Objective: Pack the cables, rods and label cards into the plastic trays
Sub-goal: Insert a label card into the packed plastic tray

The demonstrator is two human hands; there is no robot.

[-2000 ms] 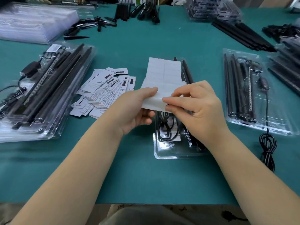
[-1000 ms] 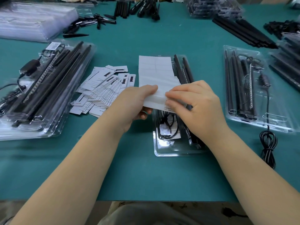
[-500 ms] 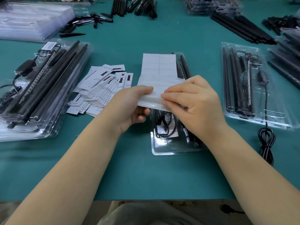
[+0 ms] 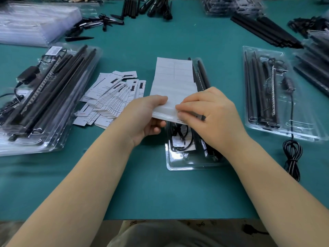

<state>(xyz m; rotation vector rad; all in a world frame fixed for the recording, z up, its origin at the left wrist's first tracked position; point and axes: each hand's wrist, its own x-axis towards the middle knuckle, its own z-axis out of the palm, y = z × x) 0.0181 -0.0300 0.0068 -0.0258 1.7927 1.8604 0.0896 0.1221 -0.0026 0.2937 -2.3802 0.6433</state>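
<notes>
Sheet [image 4: 173, 81]: above tray [image 4: 179, 164], long axis running away from the person | left hand [image 4: 146, 118] grips near-left corner | right hand [image 4: 210, 118] pinches near edge, closer to tray's rods [image 4: 202, 73]

both hands hold a white label sheet [image 4: 173, 81] above a clear plastic tray [image 4: 187, 163] in the middle of the green table [image 4: 160, 193]. the left hand [image 4: 144, 116] pinches the sheet's near left edge, thumb on top; the right hand [image 4: 211, 118] picks at its near edge with curled fingertips. the tray holds black rods [image 4: 203, 73] and a coiled cable [image 4: 181, 139]. a fanned pile of label cards [image 4: 110, 98] lies just left. filled trays [image 4: 44, 97] sit at far left, another tray [image 4: 277, 93] at right, its cable [image 4: 292, 157] trailing onto the table.
</notes>
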